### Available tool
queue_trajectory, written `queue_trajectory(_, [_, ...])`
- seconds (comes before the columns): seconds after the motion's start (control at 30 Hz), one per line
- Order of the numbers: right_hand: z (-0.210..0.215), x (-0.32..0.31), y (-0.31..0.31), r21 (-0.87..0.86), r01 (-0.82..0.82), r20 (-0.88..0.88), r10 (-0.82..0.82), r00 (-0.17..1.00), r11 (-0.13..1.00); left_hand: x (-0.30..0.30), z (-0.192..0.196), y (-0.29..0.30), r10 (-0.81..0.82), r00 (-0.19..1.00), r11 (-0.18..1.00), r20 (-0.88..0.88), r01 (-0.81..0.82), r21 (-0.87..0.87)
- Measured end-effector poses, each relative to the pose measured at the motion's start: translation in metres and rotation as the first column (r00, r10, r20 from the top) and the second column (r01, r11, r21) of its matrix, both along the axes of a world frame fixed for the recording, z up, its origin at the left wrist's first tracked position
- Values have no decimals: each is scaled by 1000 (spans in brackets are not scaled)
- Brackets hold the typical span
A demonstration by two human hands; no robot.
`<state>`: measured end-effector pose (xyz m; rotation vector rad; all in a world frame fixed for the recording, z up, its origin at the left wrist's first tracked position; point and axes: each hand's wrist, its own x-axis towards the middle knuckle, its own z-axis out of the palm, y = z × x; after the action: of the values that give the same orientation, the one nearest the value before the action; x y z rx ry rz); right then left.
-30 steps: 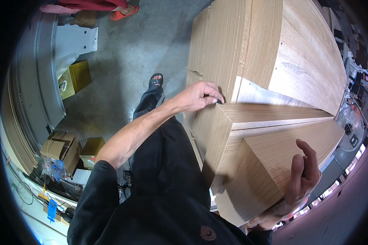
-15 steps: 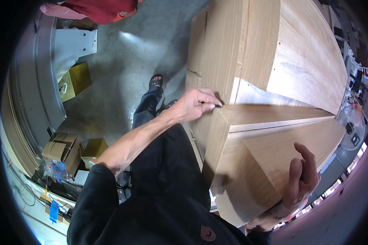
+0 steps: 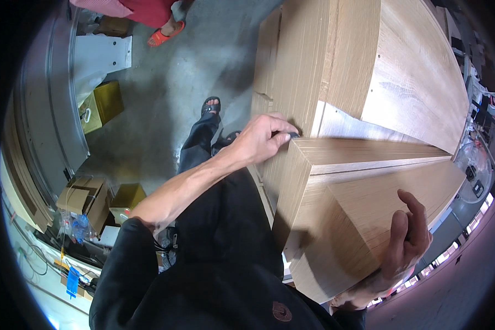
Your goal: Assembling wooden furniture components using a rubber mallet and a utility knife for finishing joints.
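**Small dark piece pinched at a corner of stacked wood-grain panels**

In the head view, two bare hands were shown. By the left hand, at the centre, the piece was gripped between thumb and forefinger, beside the panel edges. The right hand, lower right, was held half open, fingers loosely bent; whether the nearest panel was touched could not be told. The panels, filling the centre and upper right, were packed too tightly to be counted.

Two yellow containers and one flapped cardboard box were seen at left, their contents hidden. Blue plastic was bunched beside the box.

The grey floor was crossed by shadows; one fan was placed at far right, and one orange sandal was worn by another person, upper left.
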<state>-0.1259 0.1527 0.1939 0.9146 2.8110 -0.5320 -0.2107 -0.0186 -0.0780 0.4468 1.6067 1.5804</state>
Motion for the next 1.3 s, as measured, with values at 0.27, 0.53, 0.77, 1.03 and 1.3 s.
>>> queue_trajectory(0.27, [-1, 1, 1, 4, 21, -6, -21, 1000, 1000, 0, 33, -1, -46, 998, 999, -41, 46, 8])
queue_trajectory(0.53, [-3, 0, 0, -8, -1, -40, 1, 999, 1000, -12, 40, 2, -143, 977, 989, -161, 138, -44])
queue_trajectory(0.77, [-2, 0, -1, 4, 35, -35, -34, 999, 999, -24, 54, 4, -107, 991, 994, -83, 109, 21])
queue_trajectory(1.03, [-2, 0, -1, -1, 42, -47, -42, 998, 999, -22, 77, 6, -262, 954, 950, -145, 282, 136])
queue_trajectory(1.3, [-7, 0, -1, 3, 2, -68, -2, 998, 1000, -12, 54, 2, -63, 983, 992, 170, 43, 121])
